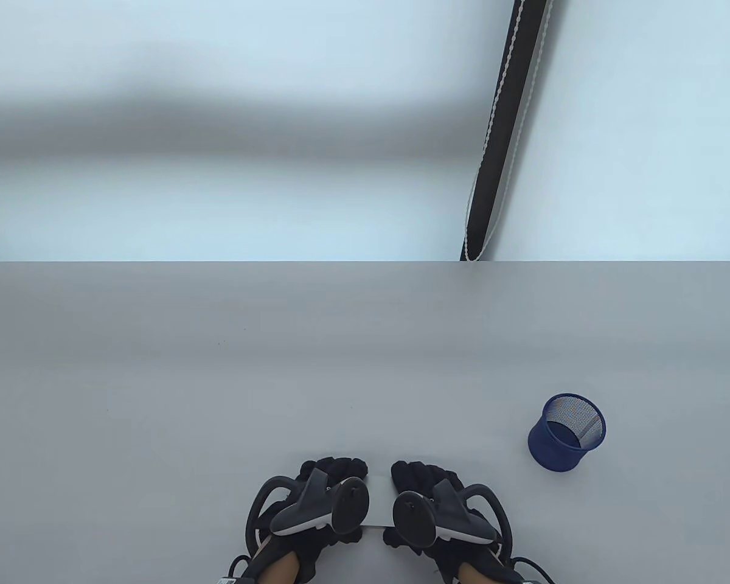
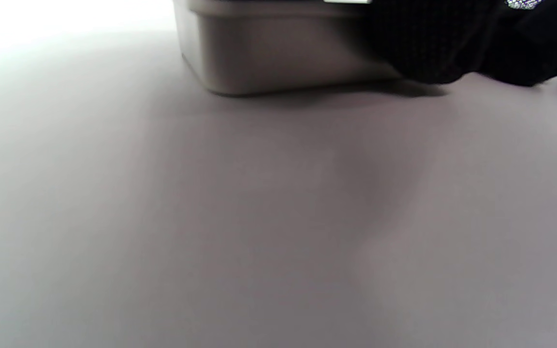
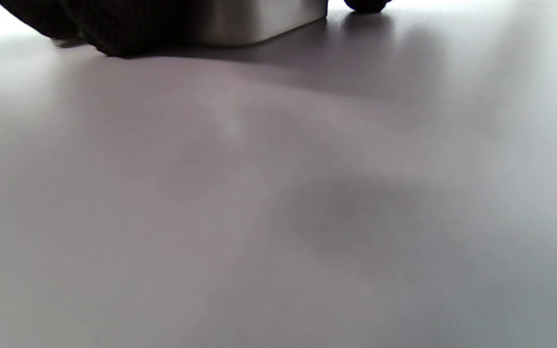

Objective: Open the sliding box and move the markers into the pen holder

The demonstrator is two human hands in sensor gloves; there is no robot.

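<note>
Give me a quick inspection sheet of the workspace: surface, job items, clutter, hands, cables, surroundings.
Surface: grey table, matte, no spills seen.
Job's things: grey sliding box at the near edge between the hands, mostly hidden from above; whether it is open cannot be told. Blue mesh pen holder upright at the right, apart from the box, looks empty. Markers: nothing seen.
Clutter: nothing seen.
Grippers: left hand and right hand sit at either side of the box, fingers against it; the grip itself is hidden by the trackers.
Cables: thin leads at both wrists; a twisted white cord along a dark strip behind the table.
Surroundings: pale blurred wall.
</note>
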